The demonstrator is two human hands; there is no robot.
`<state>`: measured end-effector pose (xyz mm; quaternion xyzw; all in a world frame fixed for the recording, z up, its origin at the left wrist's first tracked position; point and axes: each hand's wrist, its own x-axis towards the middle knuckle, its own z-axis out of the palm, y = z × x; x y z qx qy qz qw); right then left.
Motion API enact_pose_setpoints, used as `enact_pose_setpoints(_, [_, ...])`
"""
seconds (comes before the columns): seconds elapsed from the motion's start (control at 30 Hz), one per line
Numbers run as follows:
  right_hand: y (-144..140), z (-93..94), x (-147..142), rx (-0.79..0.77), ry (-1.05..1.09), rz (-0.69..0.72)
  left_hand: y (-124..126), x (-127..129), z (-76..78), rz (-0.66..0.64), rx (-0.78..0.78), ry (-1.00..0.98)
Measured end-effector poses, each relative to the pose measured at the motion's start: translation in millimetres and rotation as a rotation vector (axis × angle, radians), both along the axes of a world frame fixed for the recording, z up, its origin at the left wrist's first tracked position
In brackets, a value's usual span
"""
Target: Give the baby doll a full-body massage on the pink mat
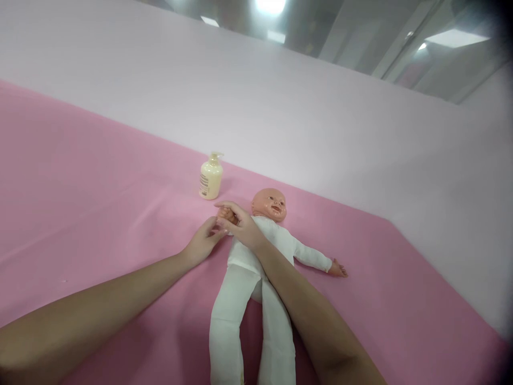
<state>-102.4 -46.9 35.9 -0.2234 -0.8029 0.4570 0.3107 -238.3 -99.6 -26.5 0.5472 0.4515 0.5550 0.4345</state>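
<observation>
A baby doll (276, 235) with a white cloth body lies on its back, head away from me. Its left-side hand (226, 215) is raised between my two hands. My left hand (205, 241) closes around the doll's wrist with thumb and fingers. From the other side, my right hand (243, 225) curves around the same small hand, its forearm crossing over the doll's body. Part of the doll's arm is hidden behind my fingers. The doll's other arm (315, 258) stretches out to the right, with shiny wet-looking spots showing about its mouth.
A pale yellow pump bottle (210, 181) stands upright just beyond my left hand. Beneath everything lies a pink cover (120, 214) with a slanting far edge. Past it runs a white surface (240, 101), with glass and ceiling lights at the top.
</observation>
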Motion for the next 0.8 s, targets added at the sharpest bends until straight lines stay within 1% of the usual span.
enact_pose_setpoints(0.1, [-1.6, 0.2, -0.1, 0.038, -0.008, -0.014, 0.2, 0.2, -0.5, -0.010, 0.000, -0.034])
enact_pose_setpoints(0.27, [-3.6, 0.4, -1.3, 0.047, -0.053, -0.077, -0.9, 0.8, 1.8, -0.005, -0.013, 0.003])
enact_pose_setpoints(0.6, [-4.5, 2.6, -1.7, 0.106, -0.133, -0.139, -0.8, -0.2, -1.7, -0.069, 0.026, -0.006])
enact_pose_setpoints(0.73, [-4.3, 1.9, -0.6, 0.101, -0.124, -0.157, -2.1, 1.0, 0.4, -0.042, 0.016, 0.011])
enact_pose_setpoints(0.8, [-3.2, 0.0, 0.5, 0.086, -0.100, -0.134, -3.1, 1.6, 2.9, -0.032, 0.004, 0.034])
